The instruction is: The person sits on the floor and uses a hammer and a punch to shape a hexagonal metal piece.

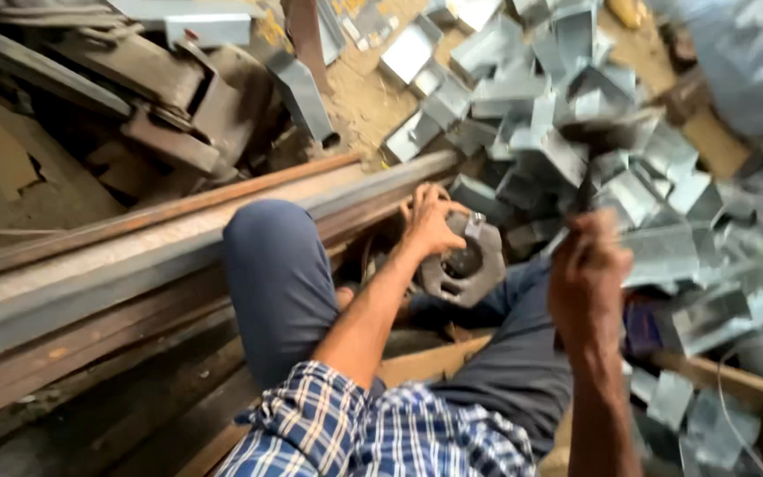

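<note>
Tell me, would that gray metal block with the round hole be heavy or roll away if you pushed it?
The gray metal block looks thick and solid, so it is probably heavy and stiff. Its flat, angled sides suggest it would sit or slide, not roll. The left hand rests on it, which likely steadies it, while the right hand grips a raised hammer.

Lighting: diffuse daylight, moderately bright, no hard shadows. Pale glare on the heap of folded metal brackets [576, 97] at upper right, washing out detail. Heavy motion blur on the raised right hand [586, 283] and hammer [602, 132]. The left hand [430, 221] is sharper. Corners soft; dark under the steel rails [134, 256].
</note>
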